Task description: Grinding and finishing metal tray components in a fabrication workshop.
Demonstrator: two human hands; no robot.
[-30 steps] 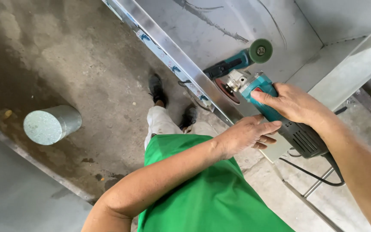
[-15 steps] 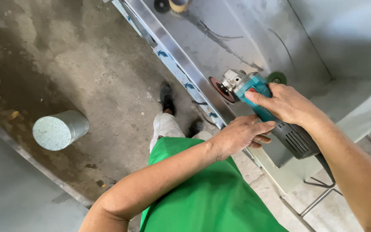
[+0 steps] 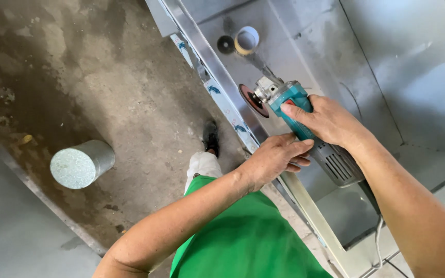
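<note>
A teal and grey angle grinder (image 3: 295,105) with a reddish disc (image 3: 251,100) is held over the edge of a stainless steel sheet-metal piece (image 3: 305,56). My right hand (image 3: 325,121) grips the grinder's teal body from above. My left hand (image 3: 274,158) rests curled on the steel rim (image 3: 222,92) just below the grinder, its fingertips against the tool's grey rear housing (image 3: 338,162). The disc sits against the inner face of the rim.
A roll of tape (image 3: 246,39) and a dark loose disc (image 3: 225,44) lie on the steel sheet farther away. A short metal cylinder (image 3: 81,163) lies on the stained concrete floor at the left. My green shirt (image 3: 243,237) and one shoe (image 3: 211,136) show below.
The view has shifted, so the grinder sits lower and more central. The disc now lies closer to the rim. Both hands keep their hold and place.
</note>
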